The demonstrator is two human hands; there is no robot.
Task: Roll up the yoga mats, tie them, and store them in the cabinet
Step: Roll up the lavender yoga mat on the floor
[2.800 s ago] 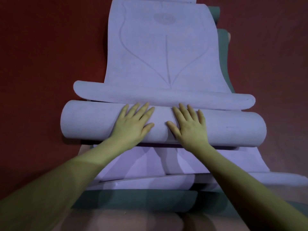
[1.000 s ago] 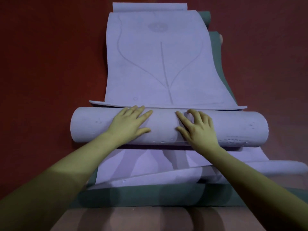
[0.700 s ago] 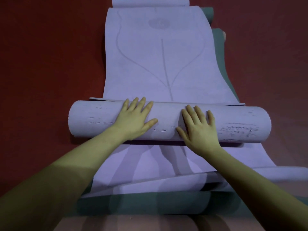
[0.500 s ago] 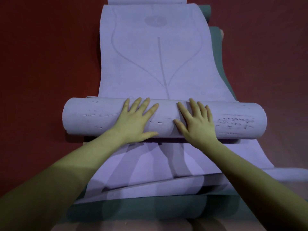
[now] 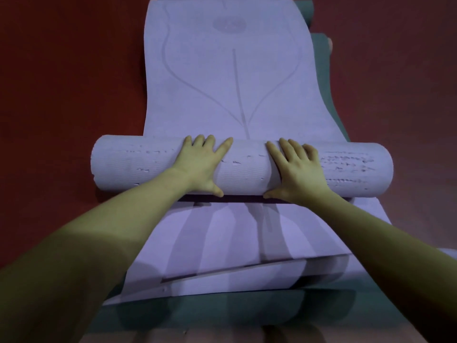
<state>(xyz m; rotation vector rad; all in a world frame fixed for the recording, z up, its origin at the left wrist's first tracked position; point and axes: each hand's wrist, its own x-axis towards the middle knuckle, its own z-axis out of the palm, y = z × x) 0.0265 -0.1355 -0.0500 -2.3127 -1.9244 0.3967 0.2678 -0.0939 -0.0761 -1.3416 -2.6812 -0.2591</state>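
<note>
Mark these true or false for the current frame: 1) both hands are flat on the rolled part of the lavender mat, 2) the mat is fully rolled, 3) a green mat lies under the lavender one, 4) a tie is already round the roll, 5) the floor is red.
1) True: the left hand and right hand press open-palmed on the roll.
2) False: a long flat stretch of the lavender mat still lies beyond the roll.
3) True: a green mat shows along its right edge and near end.
4) False: no tie is visible on the roll.
5) True: the floor is red.
</note>
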